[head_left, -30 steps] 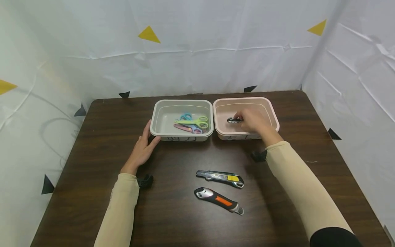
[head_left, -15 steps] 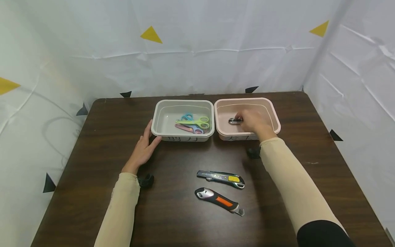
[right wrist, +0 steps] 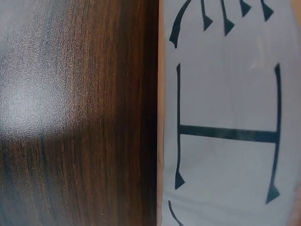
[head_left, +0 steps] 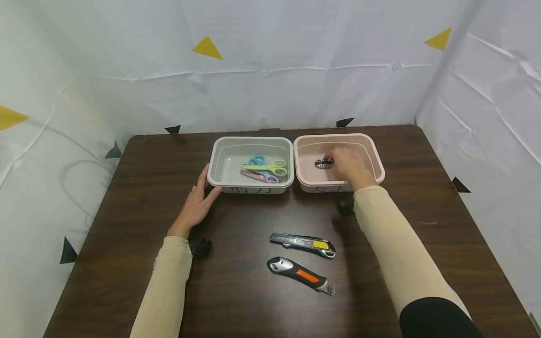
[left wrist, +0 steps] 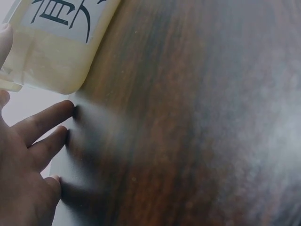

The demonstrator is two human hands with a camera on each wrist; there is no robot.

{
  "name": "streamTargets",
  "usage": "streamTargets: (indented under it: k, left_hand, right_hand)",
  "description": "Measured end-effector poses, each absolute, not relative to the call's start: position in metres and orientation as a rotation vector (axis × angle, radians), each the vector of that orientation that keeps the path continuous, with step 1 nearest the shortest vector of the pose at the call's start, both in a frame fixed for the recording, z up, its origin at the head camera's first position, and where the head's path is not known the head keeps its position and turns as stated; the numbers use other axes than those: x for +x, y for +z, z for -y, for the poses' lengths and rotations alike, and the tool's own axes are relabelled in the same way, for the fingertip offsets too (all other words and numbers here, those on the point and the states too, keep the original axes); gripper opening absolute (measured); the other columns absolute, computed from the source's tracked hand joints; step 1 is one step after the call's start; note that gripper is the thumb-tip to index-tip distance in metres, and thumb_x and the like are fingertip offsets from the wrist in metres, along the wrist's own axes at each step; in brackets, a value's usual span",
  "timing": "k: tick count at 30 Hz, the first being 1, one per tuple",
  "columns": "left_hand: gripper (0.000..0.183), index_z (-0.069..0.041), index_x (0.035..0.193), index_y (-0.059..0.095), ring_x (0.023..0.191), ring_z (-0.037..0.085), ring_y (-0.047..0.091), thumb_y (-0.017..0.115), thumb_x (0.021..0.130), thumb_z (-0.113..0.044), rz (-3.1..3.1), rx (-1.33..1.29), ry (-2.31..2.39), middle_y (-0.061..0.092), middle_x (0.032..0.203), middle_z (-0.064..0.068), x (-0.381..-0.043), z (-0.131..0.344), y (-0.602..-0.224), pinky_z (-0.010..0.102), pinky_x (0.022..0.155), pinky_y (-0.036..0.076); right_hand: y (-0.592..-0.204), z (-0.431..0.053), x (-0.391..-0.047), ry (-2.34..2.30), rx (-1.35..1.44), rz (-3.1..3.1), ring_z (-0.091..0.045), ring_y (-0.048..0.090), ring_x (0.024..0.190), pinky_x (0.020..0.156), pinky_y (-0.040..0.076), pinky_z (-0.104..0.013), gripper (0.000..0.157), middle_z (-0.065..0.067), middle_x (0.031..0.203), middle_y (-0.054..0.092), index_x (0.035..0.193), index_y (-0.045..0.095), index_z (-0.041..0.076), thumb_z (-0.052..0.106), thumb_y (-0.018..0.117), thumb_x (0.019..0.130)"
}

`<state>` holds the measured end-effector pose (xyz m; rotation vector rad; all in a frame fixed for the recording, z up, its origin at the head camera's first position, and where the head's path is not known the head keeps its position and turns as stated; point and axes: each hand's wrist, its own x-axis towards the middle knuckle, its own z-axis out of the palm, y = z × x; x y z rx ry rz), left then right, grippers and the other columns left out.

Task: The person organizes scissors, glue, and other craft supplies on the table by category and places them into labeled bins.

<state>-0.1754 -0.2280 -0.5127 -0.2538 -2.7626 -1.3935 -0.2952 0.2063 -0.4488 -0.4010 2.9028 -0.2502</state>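
Observation:
My left hand (head_left: 193,206) rests at the left front corner of the grey plastic bin (head_left: 253,186), its fingers extended along the side and thumb at the front. In the left wrist view, several fingers (left wrist: 44,123) show beside the bin's labelled wall. Reaching into the pink bin (head_left: 367,141), my right hand (head_left: 347,165) pinches a small black-and-silver tool (head_left: 323,163) low over the floor; its right end is hidden by the fingers. The right wrist view shows only the pink bin's label (right wrist: 225,99) and tabletop, no hand.
Several scissors (head_left: 266,167) lie in the grey bin. Two utility knives lie on the dark wooden table (head_left: 236,272) in front: one with a yellow slider (head_left: 303,244), one with an orange grip (head_left: 301,275). White sheeting (head_left: 270,94) hangs behind the table.
The right forearm has shifted slightly left and inward; the hand stays in the pink bin with the small tool almost in place. The left hand and both table knives have not visibly moved.

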Motion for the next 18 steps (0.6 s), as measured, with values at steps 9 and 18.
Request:
streamTargets:
  k: [9, 18]
  left_hand:
    - [0.075, -0.033, 0.159, 0.007, 0.143, 0.028, 0.030, 0.051, 0.100, -0.046, 2.755, -0.258, -1.400, 0.036, 0.154, 0.008, -0.1752, 0.2273, -0.5147, 0.062, 0.112, 0.004]
    - [0.075, -0.033, 0.159, 0.007, 0.143, 0.027, 0.029, 0.052, 0.100, -0.046, 2.752, -0.262, -1.415, 0.034, 0.156, 0.007, -0.1761, 0.2283, -0.5120, 0.063, 0.112, 0.003]
  right_hand:
    - [-0.4481, -0.2068, -0.2936, -0.249, -0.371, -2.895, -0.026, 0.055, 0.096, 0.082, 0.044, -0.047, 0.053, -0.006, 0.111, 0.067, 0.121, 0.070, 0.013, -0.006, 0.059, 0.073]
    - [-0.4452, -0.2113, -0.2922, -0.262, -0.365, -2.921, -0.028, 0.057, 0.098, 0.085, 0.045, -0.047, 0.055, -0.011, 0.113, 0.066, 0.123, 0.069, 0.010, -0.006, 0.055, 0.072]
